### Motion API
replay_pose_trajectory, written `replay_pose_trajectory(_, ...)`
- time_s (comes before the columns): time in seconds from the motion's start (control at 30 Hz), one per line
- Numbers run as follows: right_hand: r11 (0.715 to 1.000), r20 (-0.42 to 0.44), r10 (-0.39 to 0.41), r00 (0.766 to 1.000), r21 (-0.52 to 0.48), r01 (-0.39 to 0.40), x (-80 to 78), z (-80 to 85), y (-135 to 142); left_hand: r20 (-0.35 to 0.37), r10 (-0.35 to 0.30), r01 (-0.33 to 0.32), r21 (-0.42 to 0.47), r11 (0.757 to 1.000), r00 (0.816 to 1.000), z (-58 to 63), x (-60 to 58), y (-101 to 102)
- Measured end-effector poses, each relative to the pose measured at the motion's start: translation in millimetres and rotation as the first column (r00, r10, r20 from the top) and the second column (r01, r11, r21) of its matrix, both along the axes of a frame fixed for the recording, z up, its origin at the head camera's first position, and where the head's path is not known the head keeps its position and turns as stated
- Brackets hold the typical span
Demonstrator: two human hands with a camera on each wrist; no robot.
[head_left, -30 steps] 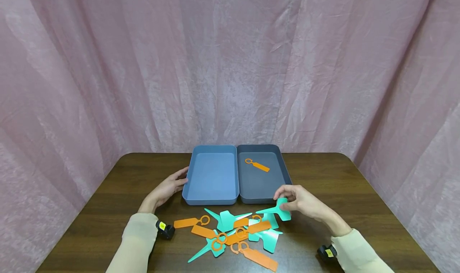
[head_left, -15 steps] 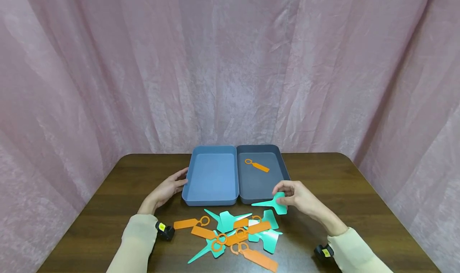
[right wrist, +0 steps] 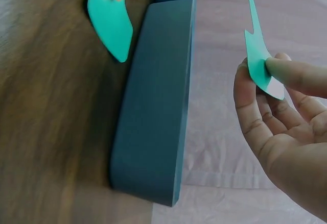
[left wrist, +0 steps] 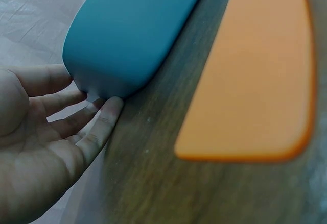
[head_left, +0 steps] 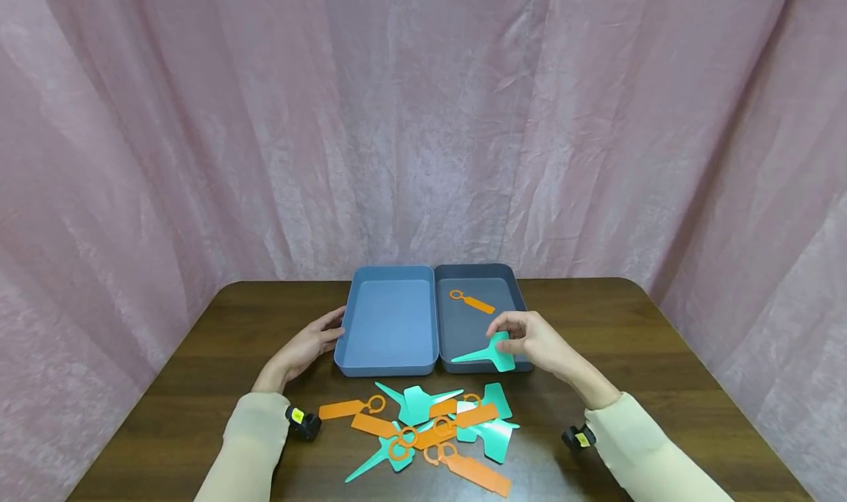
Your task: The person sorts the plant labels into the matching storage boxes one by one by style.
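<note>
My right hand [head_left: 539, 342] pinches a green T-shaped plant label [head_left: 501, 356] between thumb and fingers, over the near right part of the dark grey tray [head_left: 459, 334]. Its pointed stem extends to the left. In the right wrist view the label [right wrist: 257, 63] has a slightly curved head, with the thumb across it. An orange tag with a ring end [head_left: 478, 305] lies inside the grey tray. My left hand [head_left: 306, 349] rests with extended fingers against the left side of the blue tray [head_left: 390, 370]; in the left wrist view its fingertips [left wrist: 113, 106] meet the tray's corner.
Before the trays lies a loose overlapping pile of green labels [head_left: 417, 406] and orange ring tags [head_left: 478, 475]. One orange tag [head_left: 340, 410] lies at the pile's left, near my left wrist. A pink curtain [head_left: 423, 120] hangs behind the table [head_left: 595, 303].
My right hand has lifted the green label up and left from beside the pile to over the grey tray. The left hand stays at the blue tray.
</note>
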State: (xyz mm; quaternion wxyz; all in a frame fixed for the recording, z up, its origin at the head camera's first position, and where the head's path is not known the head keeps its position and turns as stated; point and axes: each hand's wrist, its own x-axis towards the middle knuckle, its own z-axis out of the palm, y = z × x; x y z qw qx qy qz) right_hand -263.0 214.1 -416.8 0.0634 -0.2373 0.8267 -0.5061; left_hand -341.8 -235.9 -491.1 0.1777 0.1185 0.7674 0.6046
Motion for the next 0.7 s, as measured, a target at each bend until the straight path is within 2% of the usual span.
replay_pose_trajectory(0.33,0.998,0.008,-0.057,0.998,0.0,0.057,-8.7,13.1,-13.4,0.005,-0.005,0.005,0.005,1.0,1.0,-1.7,-1.3,0.8)
replay_pose_trajectory(0.7,0.999,-0.01,-0.023,1.0,-0.023,0.023,-27.4,25.0,-32.0,-0.01,-0.022,0.022,-0.004,1.0,1.0,-1.3,-0.3,-1.7)
